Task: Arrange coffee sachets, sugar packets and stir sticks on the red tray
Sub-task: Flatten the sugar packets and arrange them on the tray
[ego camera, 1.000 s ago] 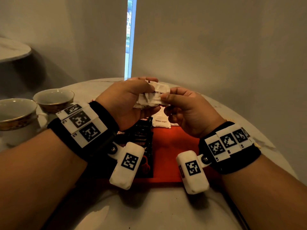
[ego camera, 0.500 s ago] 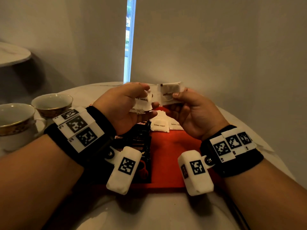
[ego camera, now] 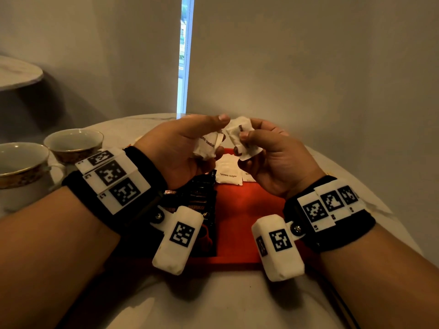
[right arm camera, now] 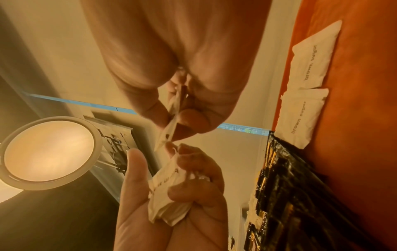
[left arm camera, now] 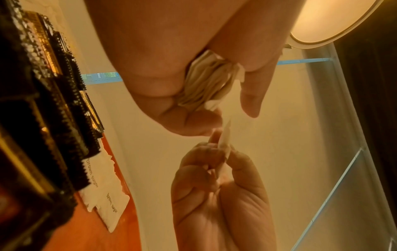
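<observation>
Head view: my left hand (ego camera: 180, 148) clutches a bunch of sugar packets (ego camera: 207, 146), count unreadable; my right hand (ego camera: 273, 160) pinches one sugar packet (ego camera: 240, 136). Coffee sachets (ego camera: 202, 198) on the red tray (ego camera: 240, 210) are partly hidden. Left wrist view: two sugar packets on tray (left arm camera: 105, 193). Right wrist view: both lie flat.

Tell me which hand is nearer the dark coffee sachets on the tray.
Left. The left hand hovers just above the coffee sachets at the tray's left; the right hand is off to their right, above the sugar packets.
</observation>
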### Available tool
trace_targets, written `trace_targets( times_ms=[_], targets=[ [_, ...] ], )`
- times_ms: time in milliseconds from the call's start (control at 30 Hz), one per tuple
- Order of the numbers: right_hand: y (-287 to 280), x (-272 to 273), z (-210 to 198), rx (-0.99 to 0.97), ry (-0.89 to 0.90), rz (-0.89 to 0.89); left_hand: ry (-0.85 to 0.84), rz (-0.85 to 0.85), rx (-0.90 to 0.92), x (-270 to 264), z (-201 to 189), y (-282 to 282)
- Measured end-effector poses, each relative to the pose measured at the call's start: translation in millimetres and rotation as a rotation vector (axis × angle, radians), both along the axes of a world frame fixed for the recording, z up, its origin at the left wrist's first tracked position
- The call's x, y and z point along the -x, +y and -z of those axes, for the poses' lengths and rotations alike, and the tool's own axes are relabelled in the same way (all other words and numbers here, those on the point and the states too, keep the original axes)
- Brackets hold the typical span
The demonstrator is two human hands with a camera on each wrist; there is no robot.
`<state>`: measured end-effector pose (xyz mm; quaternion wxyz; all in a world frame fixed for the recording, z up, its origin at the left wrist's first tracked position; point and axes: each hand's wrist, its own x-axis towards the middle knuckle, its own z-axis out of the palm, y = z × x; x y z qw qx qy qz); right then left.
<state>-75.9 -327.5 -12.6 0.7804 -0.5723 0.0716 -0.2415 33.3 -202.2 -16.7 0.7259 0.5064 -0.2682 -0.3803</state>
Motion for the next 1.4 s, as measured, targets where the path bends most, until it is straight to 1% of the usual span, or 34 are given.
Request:
trace_targets(
  times_ms=[133, 233, 400, 533, 633, 733, 833, 933, 1067, 1133, 1200, 1300, 1400],
  targets=[
    [4.6, 1.1, -0.9, -0.051, -0.029, -0.03, -0.031, 0.016, -0.006, -1.1, 1.9, 1.3],
    [4.6, 1.2, -1.2, -0.043, -0.027, -0.033, -0.044, -0.005, -0.023, 1.1, 1.1, 0.1],
    [-0.8, -1.4, -0.5, -0.061, -0.017, 0.025, 0.011, -0.054, 0.046, 2.7, -1.9, -2.9],
    [-7.9, -3.8, 4.3, 0.04, 0.015, 0.097, 0.014, -0.051, 0.041, 2.7, -2.8, -1.8],
    [-10.7, -3.4, 5.9, 0.061, 0.01, 0.076, -0.026, -0.022, 0.015, 2.2, -1.7, -1.4],
    [-11.4, -4.5, 7.7, 0.077, 0.011, 0.044, -0.066, -0.042, 0.024, 4.4, -2.4, -2.0],
    [-14.1, -6.0, 9.7, 0.11, 0.038, 0.054, -0.027, -0.079, 0.029, 4.7, -2.9, -2.3],
    [-19.0, -5.5, 7.9, 0.14, 0.053, 0.085, 0.009, -0.072, 0.03, 5.0, -3.5, -2.5],
    [-41.8, -1.5, 4.6, 0.101, 0.056, 0.233, 0.097, -0.099, 0.056, 3.1, -5.1, 0.3],
    [-62.7, 0.6, 8.4, 0.065, 0.118, 0.316, 0.116, -0.097, 0.08, 2.6, -6.7, 2.3],
    [-84.7, 2.4, 17.1, 0.043, 0.238, 0.371, 0.134, -0.094, 0.097, 1.6, -7.6, 3.2],
    [-106.2, 4.0, 34.5, 0.063, 0.411, 0.384, 0.15, -0.098, 0.108, 0.3, -8.3, 3.3],
    [-109.6, 4.1, 47.0, 0.074, 0.554, 0.354, 0.155, -0.1, 0.109, -0.9, -7.3, 3.3]
  ],
)
